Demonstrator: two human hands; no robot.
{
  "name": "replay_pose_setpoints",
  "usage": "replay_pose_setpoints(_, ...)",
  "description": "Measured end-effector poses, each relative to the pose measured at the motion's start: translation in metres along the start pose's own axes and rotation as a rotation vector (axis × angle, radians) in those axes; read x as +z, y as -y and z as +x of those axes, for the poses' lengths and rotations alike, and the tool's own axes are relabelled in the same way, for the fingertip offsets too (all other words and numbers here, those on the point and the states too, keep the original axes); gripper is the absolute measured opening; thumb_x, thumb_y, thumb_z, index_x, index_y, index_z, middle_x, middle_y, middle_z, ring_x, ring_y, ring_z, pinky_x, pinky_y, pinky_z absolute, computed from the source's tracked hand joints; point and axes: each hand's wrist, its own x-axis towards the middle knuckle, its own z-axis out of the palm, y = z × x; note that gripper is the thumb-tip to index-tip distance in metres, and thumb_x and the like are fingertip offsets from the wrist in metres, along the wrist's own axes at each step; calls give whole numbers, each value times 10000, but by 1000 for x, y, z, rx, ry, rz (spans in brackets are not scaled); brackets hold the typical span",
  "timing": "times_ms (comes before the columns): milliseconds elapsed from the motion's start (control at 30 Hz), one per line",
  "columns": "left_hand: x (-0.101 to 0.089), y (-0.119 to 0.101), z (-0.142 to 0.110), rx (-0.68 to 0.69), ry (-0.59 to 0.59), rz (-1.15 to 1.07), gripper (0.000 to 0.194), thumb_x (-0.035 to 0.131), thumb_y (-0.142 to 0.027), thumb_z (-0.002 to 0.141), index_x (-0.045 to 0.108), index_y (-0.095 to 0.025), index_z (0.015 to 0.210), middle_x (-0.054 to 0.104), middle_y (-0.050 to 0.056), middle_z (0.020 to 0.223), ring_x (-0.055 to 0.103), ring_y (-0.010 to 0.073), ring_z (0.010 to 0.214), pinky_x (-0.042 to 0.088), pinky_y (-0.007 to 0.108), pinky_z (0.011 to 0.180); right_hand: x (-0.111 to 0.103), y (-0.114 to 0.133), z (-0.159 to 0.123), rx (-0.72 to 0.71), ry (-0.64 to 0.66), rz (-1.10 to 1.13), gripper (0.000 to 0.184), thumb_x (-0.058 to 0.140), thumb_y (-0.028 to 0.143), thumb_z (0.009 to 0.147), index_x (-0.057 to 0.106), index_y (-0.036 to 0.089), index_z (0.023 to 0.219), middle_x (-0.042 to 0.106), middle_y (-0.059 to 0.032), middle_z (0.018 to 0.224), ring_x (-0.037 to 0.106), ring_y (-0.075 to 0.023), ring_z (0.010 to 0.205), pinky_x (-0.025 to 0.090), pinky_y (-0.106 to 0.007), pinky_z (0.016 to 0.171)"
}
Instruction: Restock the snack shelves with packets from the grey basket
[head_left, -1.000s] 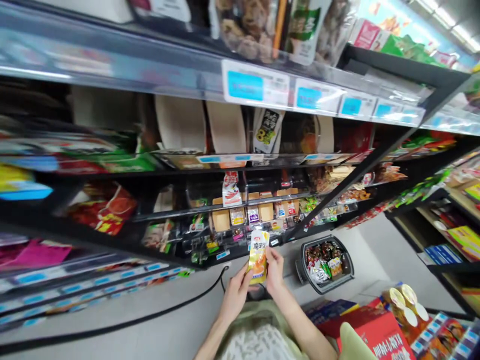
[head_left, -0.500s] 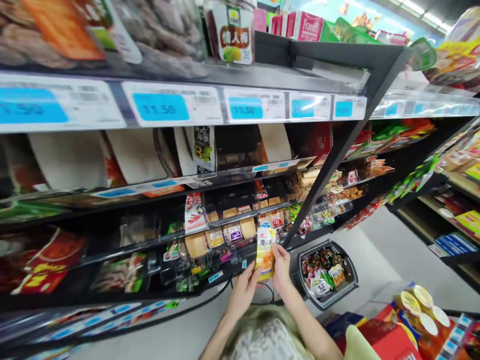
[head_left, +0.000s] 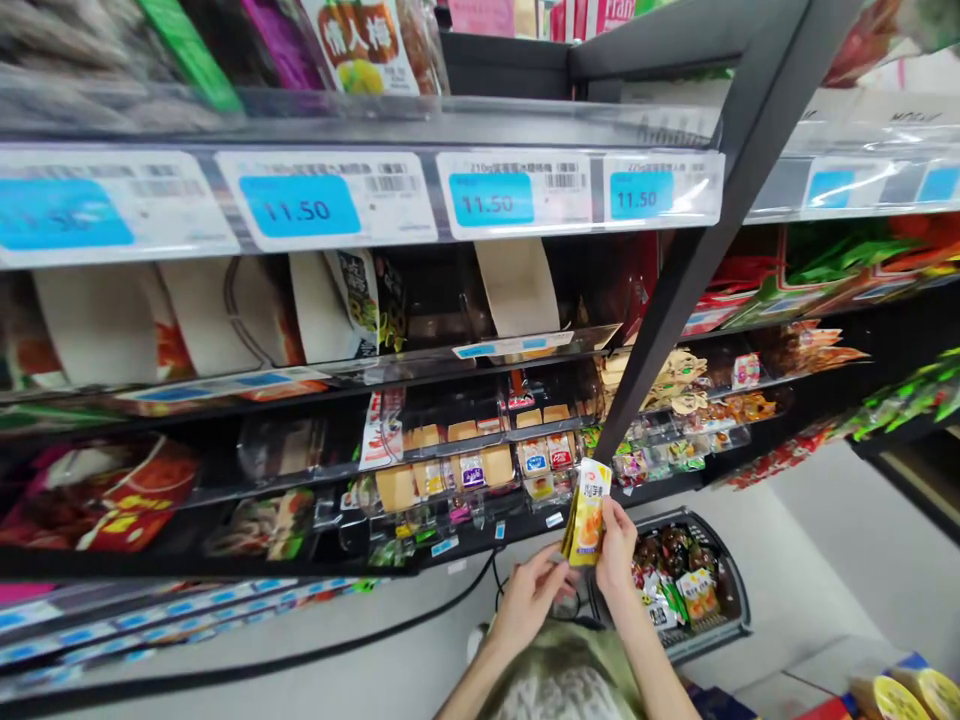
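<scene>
A small stack of slim yellow-and-white snack packets stands nearly upright in front of me. My right hand is closed on its right edge, thumb towards the front. At the lower left corner, my left hand pinches the packets between bent fingers; part of that grip is hidden. Just right of my right hand, a dark basket on the floor holds several wrapped snacks. Beyond the packets, a low shelf carries clear bins with small packaged snacks.
A shelf edge with price labels crosses the view above my hands. A dark slanted post divides the shelving. A black cable runs along the floor. Yellow-lidded tubs stand at the lower right.
The view has shifted, so my hands, the packets and the basket appear further right and lower. The packets have turned a little, and more than one edge now shows.
</scene>
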Motion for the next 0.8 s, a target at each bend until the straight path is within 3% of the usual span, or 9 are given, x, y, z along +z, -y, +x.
replay_pose_setpoints(133,4,-4,-5,-5,-87,19,648,543,-698,946,690,-144,1249,818,123,947,781,263,775,626,363,713,-5,-4,0,98,5,5,506,958,549,504,755,175,777,788,-21,790,663,-161,649,553,-283,640)
replay_pose_setpoints(233,-4,-27,2,77,-230,98,539,528,-647,978,716,-174,1157,812,87,892,783,252,811,636,355,768,-7,-6,2,140,-10,8,535,962,556,482,761,175,799,796,-28,807,678,-171,658,568,-296,648)
replay_pose_setpoints(400,-27,-103,33,449,-545,245,338,538,-490,1029,687,-209,1145,806,69,969,770,199,794,630,334,820,-12,-6,7,158,7,34,555,951,587,505,760,172,821,797,-34,821,688,-172,659,571,-294,640)
replay_pose_setpoints(533,-36,-171,58,827,-736,338,307,523,-376,1055,556,-217,1315,759,118,1176,750,206,1026,602,364,925,-16,-4,9,150,28,45,549,952,575,535,765,172,857,805,-34,859,701,-169,686,581,-287,652)
replay_pose_setpoints(633,-39,-214,67,1070,-891,460,254,525,-333,1049,585,-204,1260,725,134,1195,693,234,1135,579,412,963,-20,-2,10,132,12,47,550,954,571,530,767,170,858,804,-30,852,700,-163,686,582,-279,651)
replay_pose_setpoints(733,-43,-252,68,1181,-1026,690,220,492,-270,1050,652,-215,1192,734,115,1165,632,258,1186,503,482,1058,-26,0,12,119,-16,48,565,959,572,506,771,171,857,803,-26,840,697,-163,681,585,-280,651)
replay_pose_setpoints(800,-47,-275,68,1140,-1109,899,245,482,-245,1045,700,-228,1155,740,107,1185,599,290,1193,459,515,1063,-32,1,15,113,-36,47,581,959,576,490,770,172,862,802,-26,833,699,-167,678,586,-283,647)
